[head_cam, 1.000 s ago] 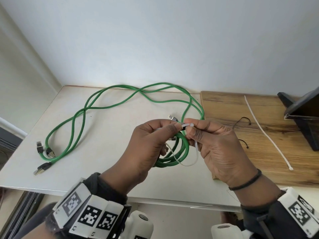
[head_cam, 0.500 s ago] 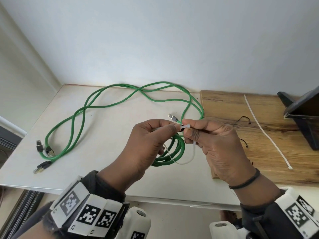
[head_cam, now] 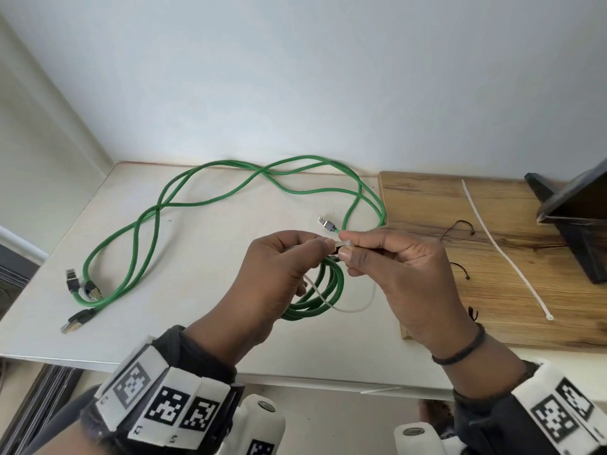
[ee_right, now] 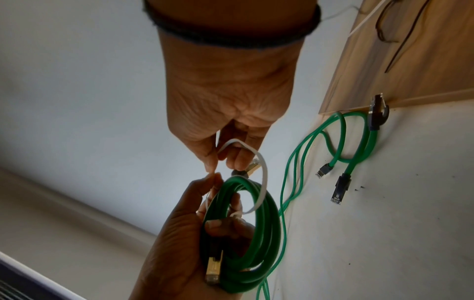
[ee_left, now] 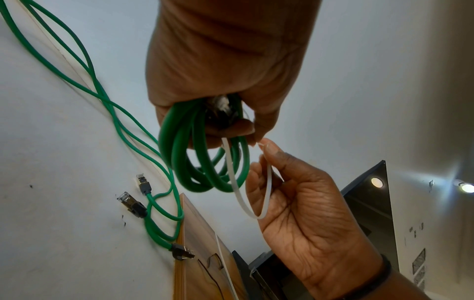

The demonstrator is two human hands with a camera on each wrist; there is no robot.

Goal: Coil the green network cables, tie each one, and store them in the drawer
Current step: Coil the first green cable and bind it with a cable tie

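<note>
plain pale wall (head_cam: pixel 295 77) stood behind a white table (head_cam: pixel 203 257). a wooden board (head_cam: pixel 512 257) lay on its right side. two ceiling spotlights (ee_left: pixel 376 182) were lit.

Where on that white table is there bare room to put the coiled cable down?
Bare white table lies along the near edge, between the loose green cables' plugs and the wooden board. The back is crowded with loose green cables.

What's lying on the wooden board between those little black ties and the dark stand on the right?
A long white zip tie lies diagonally on the wooden board, between the black ties and the dark stand. The head view shows it.
</note>
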